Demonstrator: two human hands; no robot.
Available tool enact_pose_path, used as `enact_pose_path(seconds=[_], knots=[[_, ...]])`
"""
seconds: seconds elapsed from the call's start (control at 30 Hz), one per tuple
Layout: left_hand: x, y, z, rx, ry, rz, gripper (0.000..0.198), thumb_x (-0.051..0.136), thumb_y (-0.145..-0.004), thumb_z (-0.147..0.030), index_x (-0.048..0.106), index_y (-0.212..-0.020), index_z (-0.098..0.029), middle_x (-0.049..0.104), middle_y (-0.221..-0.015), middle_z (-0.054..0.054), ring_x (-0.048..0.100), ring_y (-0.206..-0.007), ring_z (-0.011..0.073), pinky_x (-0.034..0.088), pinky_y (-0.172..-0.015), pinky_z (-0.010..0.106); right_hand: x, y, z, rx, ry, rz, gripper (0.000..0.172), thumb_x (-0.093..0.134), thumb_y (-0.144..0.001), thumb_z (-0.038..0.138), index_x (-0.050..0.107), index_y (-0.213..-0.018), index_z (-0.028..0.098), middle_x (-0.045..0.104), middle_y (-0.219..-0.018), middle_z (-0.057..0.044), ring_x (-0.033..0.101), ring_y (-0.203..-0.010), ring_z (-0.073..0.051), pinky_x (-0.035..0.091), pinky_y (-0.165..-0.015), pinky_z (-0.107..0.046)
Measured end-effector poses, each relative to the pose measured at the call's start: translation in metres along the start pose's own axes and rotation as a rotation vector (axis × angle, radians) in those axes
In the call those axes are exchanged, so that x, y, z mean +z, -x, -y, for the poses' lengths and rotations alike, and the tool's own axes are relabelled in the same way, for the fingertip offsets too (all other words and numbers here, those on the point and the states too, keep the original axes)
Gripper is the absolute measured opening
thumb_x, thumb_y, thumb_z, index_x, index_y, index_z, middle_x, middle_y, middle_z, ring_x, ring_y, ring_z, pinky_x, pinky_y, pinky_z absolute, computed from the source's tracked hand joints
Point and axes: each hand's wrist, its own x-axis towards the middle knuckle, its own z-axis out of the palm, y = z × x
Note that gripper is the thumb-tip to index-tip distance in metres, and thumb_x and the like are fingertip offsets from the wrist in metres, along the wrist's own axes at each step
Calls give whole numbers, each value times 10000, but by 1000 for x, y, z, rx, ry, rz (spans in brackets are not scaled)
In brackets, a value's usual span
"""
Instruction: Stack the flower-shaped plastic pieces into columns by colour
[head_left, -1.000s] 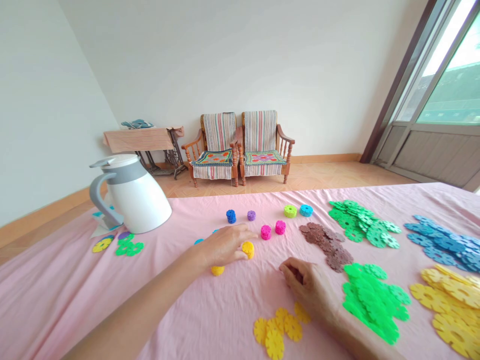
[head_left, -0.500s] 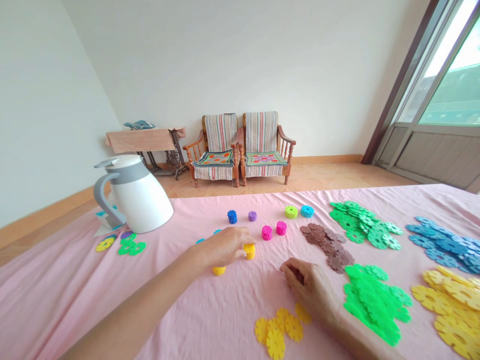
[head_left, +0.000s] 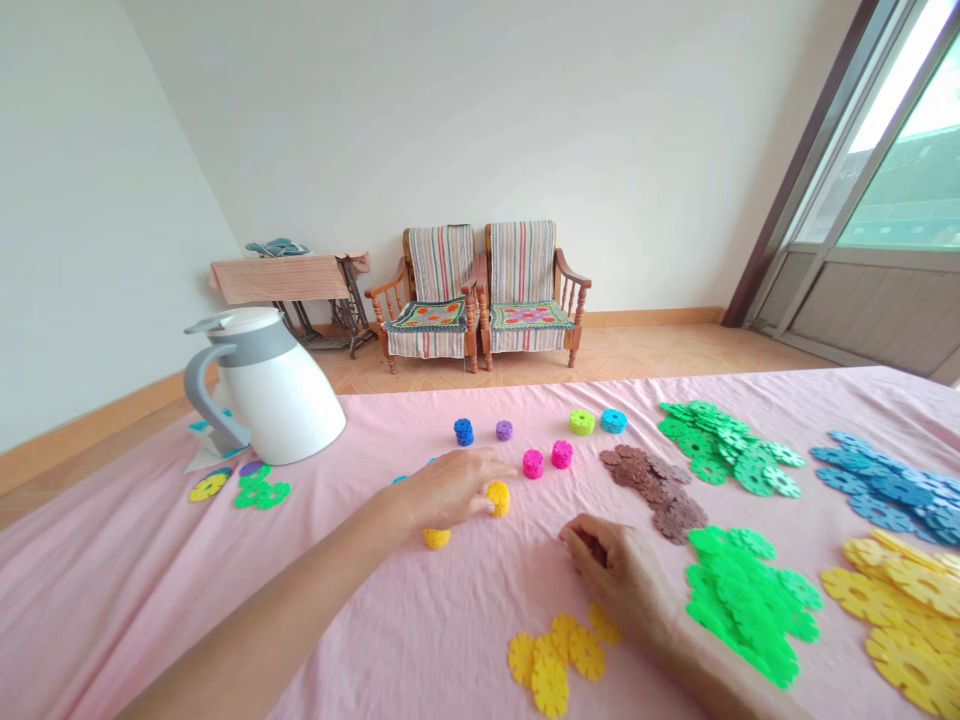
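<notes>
My left hand (head_left: 459,490) closes on a yellow stack (head_left: 499,499), while my right hand (head_left: 604,562) rests curled nearby.

The yellow stack, made of small notched discs, sits at my left fingertips on the pink cloth (head_left: 420,640); my thumb presses its left side and my fingers reach over its top and far side, though they hide that side, so I can't tell how firm the grip is. A second yellow stack (head_left: 436,540) stands just below my left wrist, and two pink stacks (head_left: 533,464) stand just beyond my fingertips. My right hand is closed, thumb and forefinger drawn together, between the yellow stack and a bright green heap (head_left: 746,605); loose yellow discs (head_left: 550,685) lie nearer me, beside that wrist.
</notes>
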Motion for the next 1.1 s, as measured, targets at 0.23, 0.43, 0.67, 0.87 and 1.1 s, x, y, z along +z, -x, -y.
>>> enact_pose_path(seconds=[0.23,0.43,0.67,0.87,1.1], knots=[[4,41,-37,-68,90,-98,229,498,-900,-179,596,-1105,-211,622,-986,40,576,-843,168,428,-769,272,-10,-2,4,9,-8,63,238,401,-847,265,602,-749,182,572,-593,5,503,-544,-130,297,-500,-239],[29,94,-68,-126,165,45,137,490,-880,-101,593,-880,-191,597,-834,2,557,-776,140,397,-684,226,-43,16,4,-148,40,271,191,492,-712,100,585,-845,201,616,-813,-13,575,-710,-138,421,-639,-250],[57,129,-69,-292,268,-4,161,486,-860,-96,551,-738,-180,555,-743,-20,528,-663,100,364,-597,193,-56,41,-1,-262,92,372,272,500,-783,102,567,-1015,226,568,-1072,-66,574,-938,-171,451,-817,-318],[69,125,-66,-330,268,-117,156,494,-835,-97,579,-728,-173,533,-680,-25,504,-605,96,339,-554,198,-53,47,0,-296,158,360,201,492,-790,129,557,-958,219,554,-1029,-67,569,-894,-181,453,-792,-315],[69,128,-63,-310,280,-153,158,499,-822,-87,584,-718,-172,529,-664,-28,503,-587,88,339,-546,189,-50,36,11,-229,171,411,207,463,-700,76,479,-865,200,522,-888,-22,531,-788,-145,434,-728,-293]])
